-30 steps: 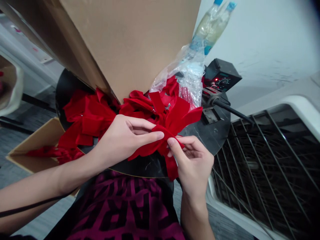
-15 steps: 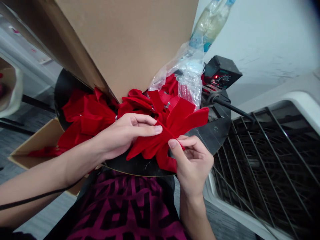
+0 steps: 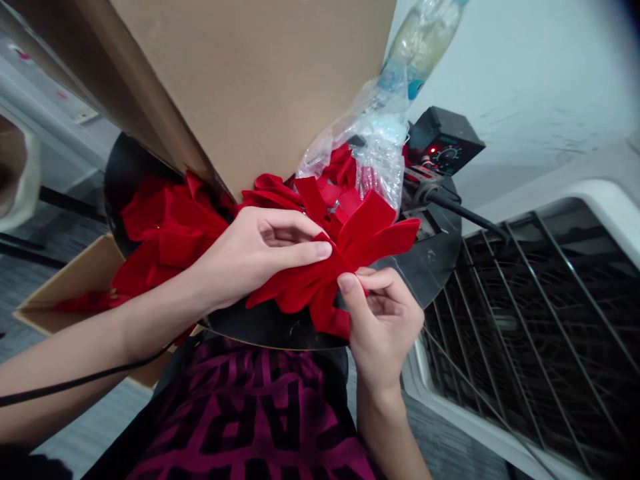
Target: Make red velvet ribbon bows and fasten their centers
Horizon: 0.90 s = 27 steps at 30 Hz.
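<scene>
Both my hands work on a red velvet ribbon bow [image 3: 345, 267] with several loops. My left hand [image 3: 260, 257] lies over its left side, fingertips pressing the fabric. My right hand [image 3: 383, 327] pinches the bow's lower edge between thumb and fingers. Behind them, a heap of similar red velvet ribbon pieces [image 3: 170, 227] lies on a round black tabletop [image 3: 280, 330]. More red ribbon [image 3: 340, 170] sits against a clear plastic bag [image 3: 380, 143]. The bow's centre is partly hidden by my fingers.
A large cardboard box panel [image 3: 240, 80] rises at the back. Plastic bottles [image 3: 420, 47] stand behind the bag. A black soldering station [image 3: 443, 143] with a lit dial sits at the right, above a metal grille [image 3: 525, 333]. An open cardboard box [image 3: 70, 287] lies at the lower left.
My left hand has shifted up along the bow. The bow's loops now fan out further to the right, and its lower tail looks shorter and more bunched. My right hand keeps its pinch.
</scene>
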Tool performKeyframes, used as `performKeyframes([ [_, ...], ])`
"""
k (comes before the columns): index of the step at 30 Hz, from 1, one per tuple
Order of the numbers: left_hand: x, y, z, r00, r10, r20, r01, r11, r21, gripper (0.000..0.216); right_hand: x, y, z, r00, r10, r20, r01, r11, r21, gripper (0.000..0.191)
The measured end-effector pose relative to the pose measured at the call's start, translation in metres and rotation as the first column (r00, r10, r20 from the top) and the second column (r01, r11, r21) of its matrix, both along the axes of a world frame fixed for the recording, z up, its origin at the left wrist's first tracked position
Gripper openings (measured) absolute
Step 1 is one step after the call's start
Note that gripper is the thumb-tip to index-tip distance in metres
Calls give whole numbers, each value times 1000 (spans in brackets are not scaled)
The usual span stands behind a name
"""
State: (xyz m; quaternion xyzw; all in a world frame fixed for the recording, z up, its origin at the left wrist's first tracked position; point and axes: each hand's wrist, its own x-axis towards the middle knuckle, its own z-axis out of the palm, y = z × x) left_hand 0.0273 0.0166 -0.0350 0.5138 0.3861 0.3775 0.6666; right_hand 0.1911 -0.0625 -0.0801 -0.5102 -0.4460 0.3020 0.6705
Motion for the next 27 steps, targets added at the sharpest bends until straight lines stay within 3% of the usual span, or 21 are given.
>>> performKeyframes([
  [3, -2, 6, -1, 993, -74, 92, 95, 964, -248, 13, -2, 0, -1, 1000, -6, 27, 5, 1000, 25, 15],
  [5, -3, 11, 0, 985, -113, 130, 152, 928, -340, 15, -2, -1, -1, 998, 5, 59, -7, 999, 46, 14],
  [11, -4, 16, -3, 942, -226, 250, 304, 888, -345, 20, 3, -4, 0, 990, 45, 132, -59, 993, 105, 16],
  [14, -4, 16, -6, 952, -258, 168, 295, 919, -261, 14, 6, -5, -1, 984, 51, 170, -71, 990, 118, 16],
  [18, -5, 11, -3, 980, -178, -86, 179, 984, 8, 5, 9, -5, -5, 970, 29, 242, -57, 992, 110, 16],
  [21, -6, 3, 2, 969, -108, -223, 131, 987, 91, 17, 10, -3, -6, 947, -6, 320, -38, 991, 131, 16],
  [27, -8, -2, 3, 984, -128, -122, 152, 965, 214, 27, 12, -3, -5, 919, -23, 393, -49, 984, 171, 15],
])
